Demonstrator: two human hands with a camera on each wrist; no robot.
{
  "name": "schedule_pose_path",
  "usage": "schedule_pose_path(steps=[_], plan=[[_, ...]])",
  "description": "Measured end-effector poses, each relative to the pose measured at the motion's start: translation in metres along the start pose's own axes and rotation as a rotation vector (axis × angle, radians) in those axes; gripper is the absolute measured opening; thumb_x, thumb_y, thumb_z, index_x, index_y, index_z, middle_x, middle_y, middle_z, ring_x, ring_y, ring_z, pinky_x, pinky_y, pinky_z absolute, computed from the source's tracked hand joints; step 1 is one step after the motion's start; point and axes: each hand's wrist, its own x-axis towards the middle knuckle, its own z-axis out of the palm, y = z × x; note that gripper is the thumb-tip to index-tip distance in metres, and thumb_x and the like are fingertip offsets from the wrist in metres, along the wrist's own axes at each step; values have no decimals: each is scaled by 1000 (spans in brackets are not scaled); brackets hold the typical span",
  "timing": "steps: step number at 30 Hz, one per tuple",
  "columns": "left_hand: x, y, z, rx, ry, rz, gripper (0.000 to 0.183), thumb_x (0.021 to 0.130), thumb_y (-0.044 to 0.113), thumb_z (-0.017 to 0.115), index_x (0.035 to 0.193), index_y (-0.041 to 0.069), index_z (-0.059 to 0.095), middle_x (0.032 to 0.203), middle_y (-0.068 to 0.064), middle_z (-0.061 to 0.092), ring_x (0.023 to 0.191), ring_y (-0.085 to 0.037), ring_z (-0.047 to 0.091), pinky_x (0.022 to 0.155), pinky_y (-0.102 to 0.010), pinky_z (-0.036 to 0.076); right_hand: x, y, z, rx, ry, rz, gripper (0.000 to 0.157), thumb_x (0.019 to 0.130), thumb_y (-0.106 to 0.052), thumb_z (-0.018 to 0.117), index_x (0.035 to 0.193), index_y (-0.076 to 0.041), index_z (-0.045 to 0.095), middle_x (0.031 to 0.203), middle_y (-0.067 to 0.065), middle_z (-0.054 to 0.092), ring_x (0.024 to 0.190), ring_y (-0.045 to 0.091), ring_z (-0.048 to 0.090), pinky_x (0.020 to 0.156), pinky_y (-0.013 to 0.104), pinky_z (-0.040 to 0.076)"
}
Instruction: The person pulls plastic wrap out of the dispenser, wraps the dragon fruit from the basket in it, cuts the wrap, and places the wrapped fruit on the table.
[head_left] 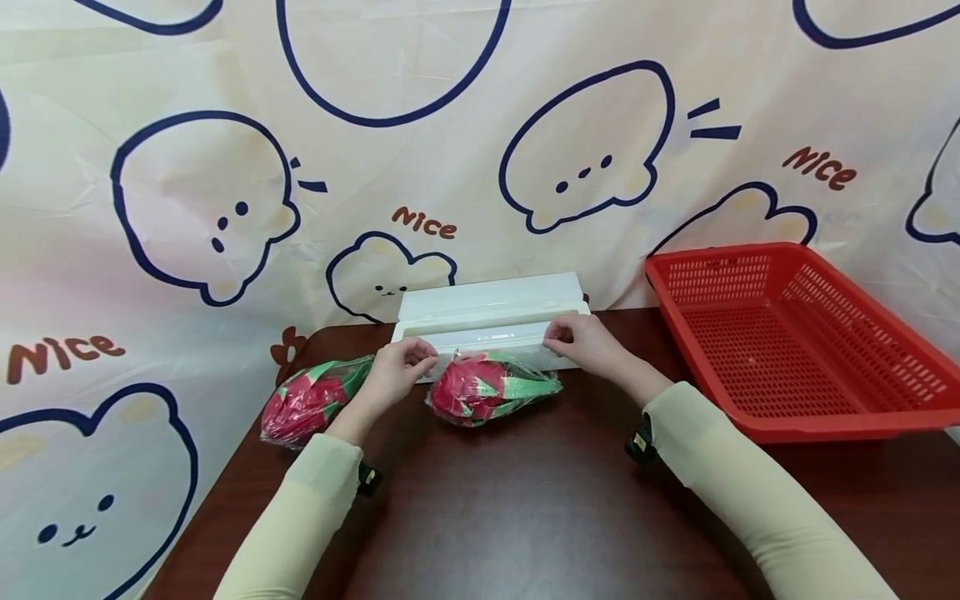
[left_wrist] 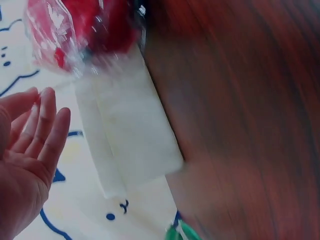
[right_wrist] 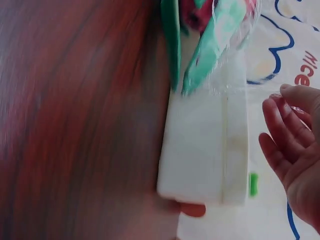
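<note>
A dragon fruit [head_left: 480,390] lies on the table in front of a long white cling film box [head_left: 491,300] whose lid stands raised. Clear cling film [right_wrist: 235,75] covers this fruit and stretches toward both hands. My left hand [head_left: 396,372], left of the fruit, pinches the film between thumb and fingertips. On the other side my right hand [head_left: 588,343] pinches it too, above the box's right end. A second dragon fruit [head_left: 307,406], wrapped in clear film, rests to the left, partly behind my left hand.
A red plastic basket [head_left: 847,425] with slotted walls stands on the right side of the brown table [head_left: 480,508]. Behind the table hangs a pale cloth [head_left: 465,167] printed with cartoon bears.
</note>
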Motion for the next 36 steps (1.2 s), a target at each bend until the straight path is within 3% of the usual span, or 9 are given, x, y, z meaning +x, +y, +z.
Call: schedule_pose_path(steps=[6,14,20,23,27,32,36], plan=[[0,5,13,-132,12,-70,10,81,16,66,89,10,63,82,-3,64,73,-17,58,64,-28,49,0,-7,20,177,9,59,7,83,-14,64,81,-8,65,73,3,62,66,17,56,61,30,46],[-10,-3,21,-303,62,-86,20,78,16,70,94,6,63,90,-7,66,79,-18,61,70,-26,50,-6,-12,49,210,23,121,5,81,-18,67,79,-13,68,74,-5,62,70,12,55,65,29,45],[-20,-5,18,-500,61,-92,20,81,14,66,98,2,63,95,-10,66,87,-21,62,78,-35,48,-14,-14,60,247,-14,74,13,86,-20,61,89,-15,72,88,-4,64,84,11,56,72,28,45],[-21,-5,15,-570,40,-71,21,83,11,63,100,-2,61,97,-14,66,91,-23,62,81,-40,46,-16,-15,62,203,-28,23,15,87,-19,60,93,-15,72,90,-4,62,86,11,55,73,28,45],[-24,-3,6,-530,10,-33,21,86,9,59,104,-2,60,101,-15,64,95,-23,60,82,-35,46,-16,-19,57,124,-53,-33,16,87,-17,60,99,-14,70,91,-5,57,85,11,52,73,30,44],[-33,9,-8,-349,24,-3,23,89,9,56,109,-1,58,109,-17,60,101,-26,54,83,-31,46,-11,-18,45,112,-26,-9,21,88,-18,58,107,-12,66,99,-2,56,92,14,53,84,38,42],[-37,14,-9,-277,-102,-30,39,88,15,58,123,-1,49,123,-22,50,113,-32,46,89,-43,40,-10,-15,43,84,-67,28,32,89,-24,57,118,-12,60,113,3,58,105,19,52,90,41,39]])
